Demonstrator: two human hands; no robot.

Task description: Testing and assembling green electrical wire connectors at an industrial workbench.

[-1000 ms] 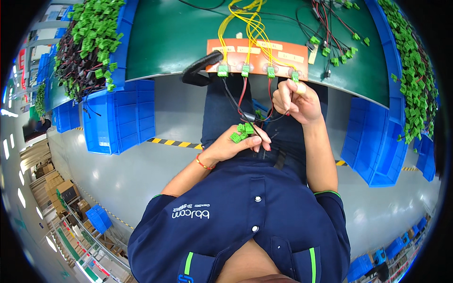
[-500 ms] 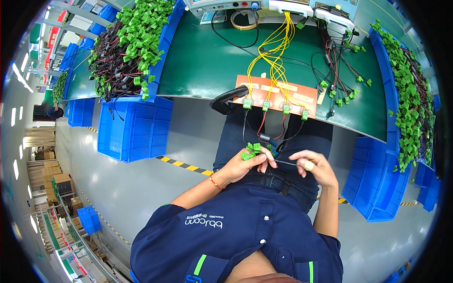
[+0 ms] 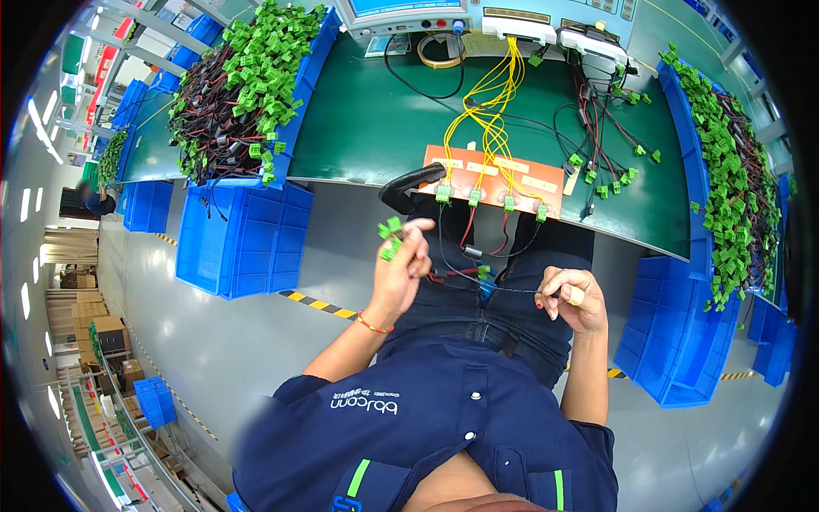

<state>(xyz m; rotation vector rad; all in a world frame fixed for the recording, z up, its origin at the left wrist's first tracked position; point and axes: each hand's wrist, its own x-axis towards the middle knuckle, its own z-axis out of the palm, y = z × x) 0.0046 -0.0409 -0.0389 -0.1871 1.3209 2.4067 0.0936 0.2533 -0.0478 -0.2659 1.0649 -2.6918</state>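
Observation:
My left hand (image 3: 399, 271) is raised left of my lap, fingers closed around a bunch of green terminal connectors (image 3: 390, 229). Black and red wires trail from it across my lap. At the right, my right hand (image 3: 576, 299) pinches the black wire (image 3: 512, 290) of that harness near its end; a fingertip wears a pale yellow cover. Ahead of both hands, an orange board (image 3: 550, 177) lies on the table edge, with several green connectors (image 3: 474, 197) in a row along it. From these hang red and black wires with a black cylindrical core (image 3: 472, 253).
Yellow wires (image 3: 486, 111) run from the board back to a test instrument (image 3: 409, 15). Blue bins piled with green-ended harnesses stand left (image 3: 299, 94) and right (image 3: 678, 128) on the green table (image 3: 358, 128). Loose harnesses (image 3: 601, 162) lie at the right. A black strap-like piece (image 3: 401, 189) juts from the edge.
My left hand has moved up and left with the green connectors, away from my right hand. The wire now spans a wider gap. My right hand's fingers have curled in more.

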